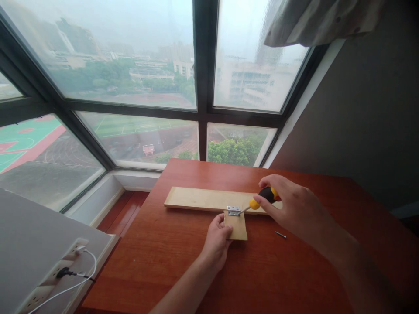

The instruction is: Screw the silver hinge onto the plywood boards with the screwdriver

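Note:
My left hand [220, 237] grips a small wooden board [236, 229] by its left edge, thumb on top and fingers beneath. A silver metal hinge [233, 211] lies along the far edge of that board. My right hand [291, 201] is closed round a yellow and black screwdriver [267, 195], tilted down to the left. Its tip meets the right part of the hinge; any screw under it is too small to make out. Just behind the hinge, a long pale wooden plank [199, 198] lies flat across the table.
A small metal screw or nail [280, 234] lies on the reddish-brown table [157, 261], right of the small board. Windows [131, 139] rise beyond the table's far edge. At the lower left, a wall socket strip [59, 274] holds plugs with a white cable [93, 272].

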The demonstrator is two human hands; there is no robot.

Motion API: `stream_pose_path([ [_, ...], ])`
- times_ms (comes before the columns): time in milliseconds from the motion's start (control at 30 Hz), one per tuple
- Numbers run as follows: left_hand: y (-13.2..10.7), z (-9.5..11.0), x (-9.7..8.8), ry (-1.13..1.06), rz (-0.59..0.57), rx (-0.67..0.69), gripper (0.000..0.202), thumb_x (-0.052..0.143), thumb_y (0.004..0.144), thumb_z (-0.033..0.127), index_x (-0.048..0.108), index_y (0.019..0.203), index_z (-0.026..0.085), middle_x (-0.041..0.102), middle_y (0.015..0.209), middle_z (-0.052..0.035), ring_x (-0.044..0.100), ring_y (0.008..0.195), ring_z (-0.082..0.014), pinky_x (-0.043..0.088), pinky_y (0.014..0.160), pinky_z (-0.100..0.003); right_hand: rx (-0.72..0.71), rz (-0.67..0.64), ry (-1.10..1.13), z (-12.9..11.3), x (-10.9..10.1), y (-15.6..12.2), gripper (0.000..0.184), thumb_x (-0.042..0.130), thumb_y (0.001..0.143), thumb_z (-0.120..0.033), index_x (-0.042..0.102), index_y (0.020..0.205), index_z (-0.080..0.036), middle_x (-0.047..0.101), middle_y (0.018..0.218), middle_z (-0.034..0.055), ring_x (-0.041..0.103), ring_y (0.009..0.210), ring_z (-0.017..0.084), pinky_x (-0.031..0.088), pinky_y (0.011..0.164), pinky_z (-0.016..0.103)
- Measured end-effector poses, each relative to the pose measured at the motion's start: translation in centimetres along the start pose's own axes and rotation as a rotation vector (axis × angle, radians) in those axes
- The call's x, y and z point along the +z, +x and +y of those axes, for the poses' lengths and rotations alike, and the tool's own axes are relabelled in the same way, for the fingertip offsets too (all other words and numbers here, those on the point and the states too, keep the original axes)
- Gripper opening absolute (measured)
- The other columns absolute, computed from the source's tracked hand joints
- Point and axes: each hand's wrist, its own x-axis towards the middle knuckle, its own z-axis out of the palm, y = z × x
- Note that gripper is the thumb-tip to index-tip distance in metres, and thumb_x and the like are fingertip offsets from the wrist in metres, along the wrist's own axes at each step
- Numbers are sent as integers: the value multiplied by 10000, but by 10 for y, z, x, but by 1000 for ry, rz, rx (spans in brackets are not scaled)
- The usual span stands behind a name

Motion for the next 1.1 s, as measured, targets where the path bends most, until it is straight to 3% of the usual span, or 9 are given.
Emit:
stream_pose_path([
  [200,-1,-1,-1,13,-2,2,434,657,578,91,575,999,158,701,868,-66,655,768,-188,490,648,-258,6,31,22,5,6,3,121,559,862,-293,551,973,-244,684,939,-2,659,789,189,449,670,310],
  [400,-1,-1,-1,12,-11,-2,440,653,580,89,571,1005,163,694,862,-58,641,746,-175,496,661,-266,-63,-18,142,4,-2,-1,300,571,803,-201,524,1095,-247,645,1096,16,636,956,178,488,800,299],
  [600,-2,1,0,25,-6,-4,427,653,573,99,578,987,167,689,874,-62,649,794,-196,493,656,-265,-25,51,70,7,2,3,221,549,885,-386,558,1038,-227,683,1012,41,665,859,205,496,709,323],
  [700,-3,2,0,31,1,-4,431,655,568,101,579,988,167,690,887,-67,649,808,-202,490,650,-264,-12,48,62,8,4,7,177,524,897,-359,574,1009,-230,699,968,34,675,825,199,488,677,316],
  [933,-4,3,2,29,0,-5,426,653,576,97,571,989,161,692,917,-76,650,800,-194,490,647,-261,-26,20,172,6,1,8,266,545,817,-225,548,1082,-236,669,1099,45,650,960,204,504,828,333],
  [1100,-6,4,3,28,-8,1,410,651,578,86,578,976,152,690,902,-72,629,728,-156,483,636,-245,10,51,92,11,6,11,259,553,869,-367,551,1085,-226,682,1081,66,669,897,238,505,743,360],
])
